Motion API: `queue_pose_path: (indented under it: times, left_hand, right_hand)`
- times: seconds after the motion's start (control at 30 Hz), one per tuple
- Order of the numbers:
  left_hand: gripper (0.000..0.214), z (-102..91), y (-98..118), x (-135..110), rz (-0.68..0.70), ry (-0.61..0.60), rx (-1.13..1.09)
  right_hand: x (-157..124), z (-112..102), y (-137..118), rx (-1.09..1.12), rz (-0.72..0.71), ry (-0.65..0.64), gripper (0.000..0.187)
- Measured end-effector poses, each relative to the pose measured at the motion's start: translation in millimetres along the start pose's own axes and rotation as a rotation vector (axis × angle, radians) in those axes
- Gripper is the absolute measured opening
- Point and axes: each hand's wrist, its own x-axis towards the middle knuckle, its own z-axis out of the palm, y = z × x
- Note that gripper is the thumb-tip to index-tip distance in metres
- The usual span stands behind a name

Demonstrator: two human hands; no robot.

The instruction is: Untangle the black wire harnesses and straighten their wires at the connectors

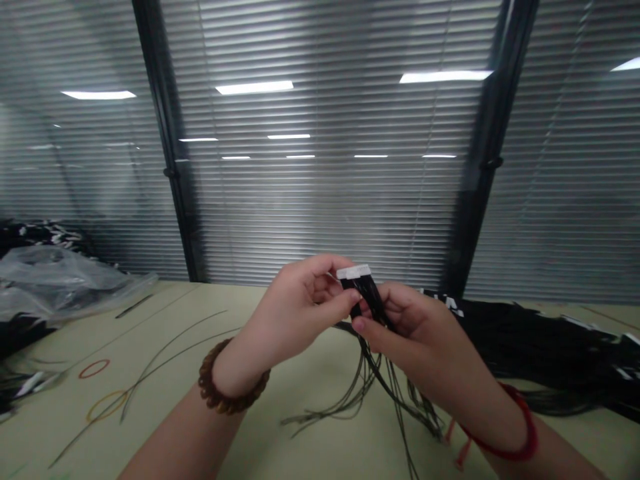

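A pale green bench [210, 333] carries a heap of black wire harnesses [540, 350] to the right of the grips and a clear plastic bag [55, 280] to their left. Both grips are closed: the left hand [297, 310] and right hand [407, 333] pinch black wires [367, 297] just below a white connector housing [353, 272], and loose wire ends [385, 393] dangle beneath. If those ends snag, a lead could be strained at the housing.
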Motion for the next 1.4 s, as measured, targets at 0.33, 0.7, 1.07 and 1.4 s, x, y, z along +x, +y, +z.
queue_pose_path:
  times: [0.33,0.7,1.07,1.4]
  left_hand:
    - [0.014,-7.0,6,-2,0.128,-0.009,0.336]
    - [0.012,-2.8,13,-8,0.179,-0.003,0.609]
    - [0.012,-3.6,7,-7,0.089,-0.097,0.423]
    - [0.014,-27.5,19,-5,0.351,0.289,1.104]
  right_hand:
    - [1,-10,-3,-0.128,-0.021,0.051,0.012]
    - [2,-10,-1,-0.147,-0.068,0.017,0.008]
    - [4,-36,-13,-0.009,0.101,-0.139,0.02]
    - [4,-59,-16,0.229,0.269,-0.259,0.015]
